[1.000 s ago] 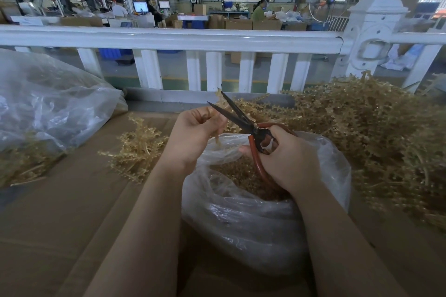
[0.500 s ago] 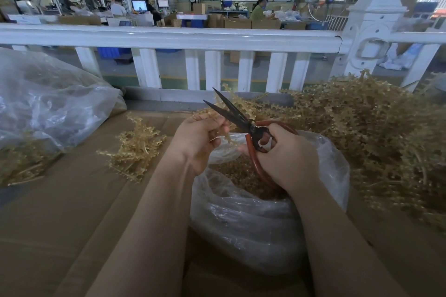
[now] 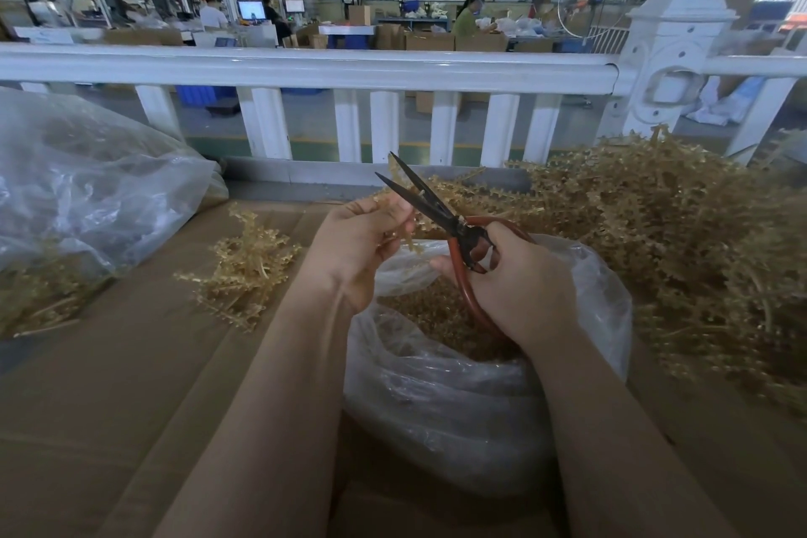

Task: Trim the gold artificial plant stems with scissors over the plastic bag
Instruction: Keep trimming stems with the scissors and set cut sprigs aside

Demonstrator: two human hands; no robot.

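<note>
My left hand (image 3: 358,245) pinches a small gold plant stem (image 3: 404,238) above the mouth of a clear plastic bag (image 3: 458,398) that holds gold trimmings. My right hand (image 3: 519,284) grips red-handled scissors (image 3: 441,214), whose dark blades stand apart and point up and left, right beside the stem and my left fingers. A thin piece of stem sits between the blades.
A big heap of gold stems (image 3: 681,240) fills the right side. A small bunch of gold stems (image 3: 244,271) lies on the cardboard surface (image 3: 109,406) to the left. A second large clear bag (image 3: 87,188) sits far left. A white railing (image 3: 305,70) runs behind.
Both hands have shifted slightly while staying over the bag. The scissor blades remain apart, now closer to the stem in my left fingers.
</note>
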